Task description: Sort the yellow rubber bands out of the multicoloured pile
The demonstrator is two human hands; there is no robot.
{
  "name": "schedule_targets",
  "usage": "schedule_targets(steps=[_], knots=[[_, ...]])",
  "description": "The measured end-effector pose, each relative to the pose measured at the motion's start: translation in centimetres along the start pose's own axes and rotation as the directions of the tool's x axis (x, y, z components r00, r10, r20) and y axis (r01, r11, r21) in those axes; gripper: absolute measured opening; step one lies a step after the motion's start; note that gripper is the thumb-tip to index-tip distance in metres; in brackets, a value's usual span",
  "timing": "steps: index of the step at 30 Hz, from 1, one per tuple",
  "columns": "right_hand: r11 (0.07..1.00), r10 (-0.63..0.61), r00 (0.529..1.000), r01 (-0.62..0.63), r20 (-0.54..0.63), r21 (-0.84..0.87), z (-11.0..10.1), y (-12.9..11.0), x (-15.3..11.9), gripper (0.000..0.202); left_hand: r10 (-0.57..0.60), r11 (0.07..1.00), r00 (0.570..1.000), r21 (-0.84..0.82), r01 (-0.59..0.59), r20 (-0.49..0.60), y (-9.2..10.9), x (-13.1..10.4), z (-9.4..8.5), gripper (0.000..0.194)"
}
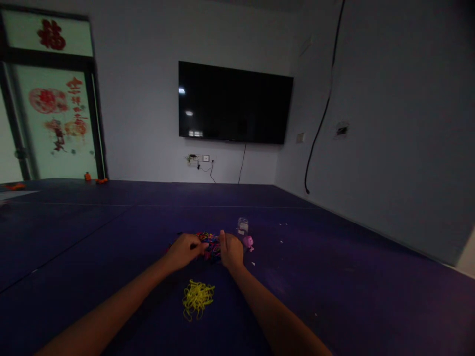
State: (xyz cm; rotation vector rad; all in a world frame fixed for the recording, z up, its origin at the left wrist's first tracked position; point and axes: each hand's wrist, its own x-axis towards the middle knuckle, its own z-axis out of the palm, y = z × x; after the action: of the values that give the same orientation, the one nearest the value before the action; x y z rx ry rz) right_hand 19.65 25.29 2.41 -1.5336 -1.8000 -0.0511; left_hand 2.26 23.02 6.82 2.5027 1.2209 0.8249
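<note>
A tangled pile of multicoloured rubber bands (212, 249) lies on the dark purple table between my two hands. My left hand (184, 253) is at the pile's left side with thumb and fingers closed in a pinch; what they hold, if anything, is too small to make out. On the right edge of the pile, my right hand (232, 250) is curled closed with its thumb pointing up, and its grip is hidden. Nearer to me, a separate heap of yellow rubber bands (198, 297) rests between my forearms.
Just beyond my right hand stand a small clear jar (243, 225) and a pink object (248, 242). White scraps (253, 263) are scattered to the right. Orange items (87, 176) sit at the far left edge. A black cable (318, 133) hangs along the right wall.
</note>
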Motion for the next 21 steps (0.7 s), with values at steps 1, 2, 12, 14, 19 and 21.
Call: schedule_targets(steps=[1, 2, 12, 14, 19, 21], knots=[[1.000, 0.010, 1.000, -0.010, -0.005, -0.022, -0.1, -0.1, 0.0, 0.061, 0.040, 0.999, 0.998, 0.039, -0.038, -0.050, -0.2, -0.1, 0.5, 0.042], [0.999, 0.020, 1.000, -0.021, -0.011, -0.049, -0.2, -0.2, -0.1, 0.060, 0.091, 0.994, 0.994, 0.074, -0.086, -0.066, -0.4, -0.2, 1.1, 0.038], [0.999, -0.046, 0.994, 0.045, 0.103, 0.014, 0.3, -0.3, 0.0, 0.062, 0.164, 0.982, 0.978, 0.078, -0.175, 0.126, -1.1, -1.7, 3.7, 0.040], [0.988, -0.113, 0.986, 0.097, 0.125, 0.121, 0.5, -0.2, 0.1, 0.063, 0.131, 0.985, 0.983, 0.097, -0.144, 0.131, -1.1, -1.6, 3.8, 0.042], [0.923, -0.185, 0.982, 0.164, 0.026, 0.349, 0.8, 0.3, 0.3, 0.061, 0.009, 0.988, 0.996, 0.156, -0.022, 0.084, -1.5, -1.4, 4.3, 0.045], [0.896, -0.139, 0.989, 0.147, -0.049, 0.420, 0.9, 0.5, 0.2, 0.060, -0.044, 0.984, 0.999, 0.176, 0.040, 0.023, -1.9, -1.3, 4.6, 0.045]])
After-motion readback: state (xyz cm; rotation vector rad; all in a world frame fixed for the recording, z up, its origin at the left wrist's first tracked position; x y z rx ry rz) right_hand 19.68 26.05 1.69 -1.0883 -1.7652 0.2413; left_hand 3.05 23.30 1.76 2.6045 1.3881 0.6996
